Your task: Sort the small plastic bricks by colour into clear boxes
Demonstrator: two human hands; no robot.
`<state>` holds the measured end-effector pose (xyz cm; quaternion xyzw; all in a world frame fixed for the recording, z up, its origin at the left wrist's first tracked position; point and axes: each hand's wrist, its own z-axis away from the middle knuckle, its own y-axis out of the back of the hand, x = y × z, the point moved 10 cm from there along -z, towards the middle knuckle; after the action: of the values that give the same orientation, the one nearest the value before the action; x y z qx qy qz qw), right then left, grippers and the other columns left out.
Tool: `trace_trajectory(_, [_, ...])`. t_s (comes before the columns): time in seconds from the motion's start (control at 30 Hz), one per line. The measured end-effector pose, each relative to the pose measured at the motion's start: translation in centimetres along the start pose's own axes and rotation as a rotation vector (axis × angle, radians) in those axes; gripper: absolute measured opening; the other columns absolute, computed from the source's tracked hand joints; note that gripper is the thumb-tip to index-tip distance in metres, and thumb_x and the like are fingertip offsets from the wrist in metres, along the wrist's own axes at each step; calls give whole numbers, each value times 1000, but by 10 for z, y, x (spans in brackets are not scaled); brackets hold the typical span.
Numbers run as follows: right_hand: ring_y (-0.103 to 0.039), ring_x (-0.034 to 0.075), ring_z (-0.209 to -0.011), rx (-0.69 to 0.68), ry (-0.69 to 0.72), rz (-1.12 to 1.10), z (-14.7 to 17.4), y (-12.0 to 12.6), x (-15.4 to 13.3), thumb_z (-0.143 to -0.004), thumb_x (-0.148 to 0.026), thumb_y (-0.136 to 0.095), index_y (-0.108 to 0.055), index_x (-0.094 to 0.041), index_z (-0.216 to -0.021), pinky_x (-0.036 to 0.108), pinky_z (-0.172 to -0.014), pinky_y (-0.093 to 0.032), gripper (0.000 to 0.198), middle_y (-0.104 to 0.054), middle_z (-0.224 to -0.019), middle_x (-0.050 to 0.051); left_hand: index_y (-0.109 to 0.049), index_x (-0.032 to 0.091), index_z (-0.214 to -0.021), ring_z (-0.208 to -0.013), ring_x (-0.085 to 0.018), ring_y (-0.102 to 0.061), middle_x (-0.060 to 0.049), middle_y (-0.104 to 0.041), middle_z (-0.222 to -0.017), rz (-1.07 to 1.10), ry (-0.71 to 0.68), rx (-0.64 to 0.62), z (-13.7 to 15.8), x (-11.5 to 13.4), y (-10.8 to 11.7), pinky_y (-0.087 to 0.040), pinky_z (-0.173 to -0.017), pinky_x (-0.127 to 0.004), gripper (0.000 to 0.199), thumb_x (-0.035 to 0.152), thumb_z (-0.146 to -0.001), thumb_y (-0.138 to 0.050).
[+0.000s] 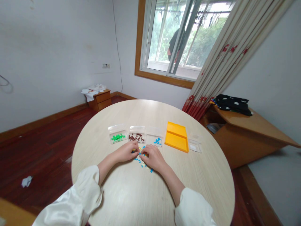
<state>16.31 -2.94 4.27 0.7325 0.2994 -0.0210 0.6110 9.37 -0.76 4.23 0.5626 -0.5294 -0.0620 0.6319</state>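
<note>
My left hand (129, 151) and my right hand (154, 157) rest close together over a loose pile of small blue and yellow plastic pieces (143, 164) on the round table. On both hands the fingers are curled in and the tips pinched. What they pinch is too small to make out, though a bit of blue shows between them. Just beyond my hands stand three clear plastic boxes: one with green pieces (117, 137), one with brown pieces (136, 137) and one with several blue pieces (157, 141). Some of the pile is hidden under my fingers.
An open yellow tray (176, 145) lies right of the boxes, beside a small clear case (195, 146). The pale wooden table (131, 201) has a curved edge. Further off are a low drawer cabinet (103, 99), a tilted wooden desk (235, 135) and a curtain (218, 62).
</note>
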Motion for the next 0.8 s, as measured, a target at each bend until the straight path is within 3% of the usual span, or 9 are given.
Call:
trace_trajectory(0.23, [-53,15,-77,22,0,-2,-1,-2,2,-78,-15,-61,-62,-17,-73,27,-70,-33,6,-61,-75,2,-63,14,-76,-78,-14,-53,-4,-56,-82,0,-4,-7,-1,1,0,-42,-75,-25,15,15,-79,-49])
trace_trajectory(0.43, [-54,16,-78,9,-42,11,-2,-1,3,-76,-24,-67,-63,-17,-73,28,-72,-33,8,-63,-76,2,-63,15,-76,-77,-14,-53,-3,-56,-80,3,-3,4,0,1,1,-42,-73,-24,14,16,-79,-50])
trace_trajectory(0.8, [-54,15,-77,19,-47,5,-2,-2,3,-78,-17,-61,-61,-17,-70,27,-71,-34,7,-61,-75,2,-63,14,-77,-79,-15,-53,-4,-56,-82,3,-2,0,-1,-3,-2,-42,-75,-25,13,13,-78,-51])
